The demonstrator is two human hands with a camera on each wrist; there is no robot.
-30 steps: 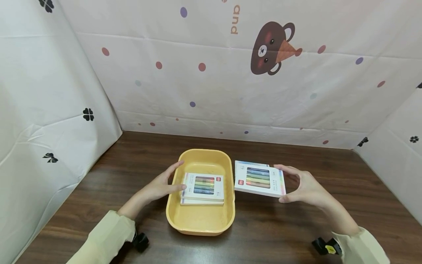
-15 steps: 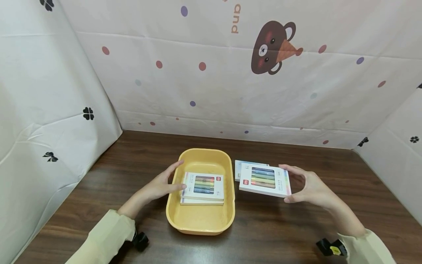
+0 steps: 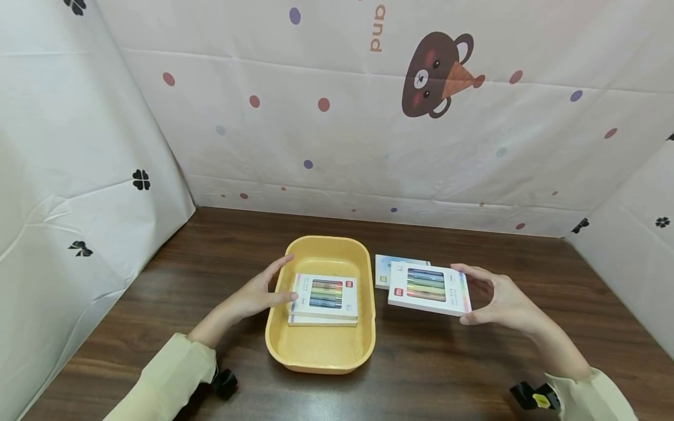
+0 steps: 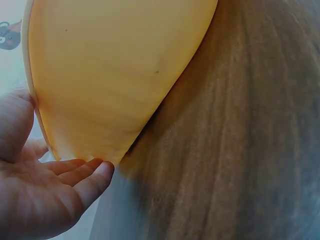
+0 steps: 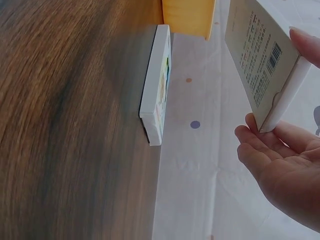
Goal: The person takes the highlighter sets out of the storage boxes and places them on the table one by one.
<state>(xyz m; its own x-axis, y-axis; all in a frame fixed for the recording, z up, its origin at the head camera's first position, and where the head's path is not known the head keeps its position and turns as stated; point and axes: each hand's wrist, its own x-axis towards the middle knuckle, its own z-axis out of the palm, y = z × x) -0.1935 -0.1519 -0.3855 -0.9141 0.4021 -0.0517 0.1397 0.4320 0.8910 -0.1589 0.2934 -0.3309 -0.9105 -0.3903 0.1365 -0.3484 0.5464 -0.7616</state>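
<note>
My right hand (image 3: 502,301) holds a white box of coloured pens (image 3: 423,289) by its right end, thumb at the near edge and fingers at the far edge. In the right wrist view, the held box's printed back with a barcode (image 5: 272,59) shows, raised off the table. Under and behind it in the head view lies a flat pale-blue and white box (image 3: 382,271), partly hidden. My left hand (image 3: 258,297) grips the left rim of a yellow plastic tub (image 3: 321,351), thumb over the rim, fingers against the outer wall (image 4: 100,125).
Inside the tub, a white box of coloured pens (image 3: 327,297) lies on another white box (image 3: 316,321). Everything stands on a dark wooden table (image 3: 421,374). A patterned white cloth (image 3: 337,134) rises behind the table and along both sides.
My right hand has moved to the right with its box, baring more of the pale-blue box beneath. The left hand and the tub have stayed in place.
</note>
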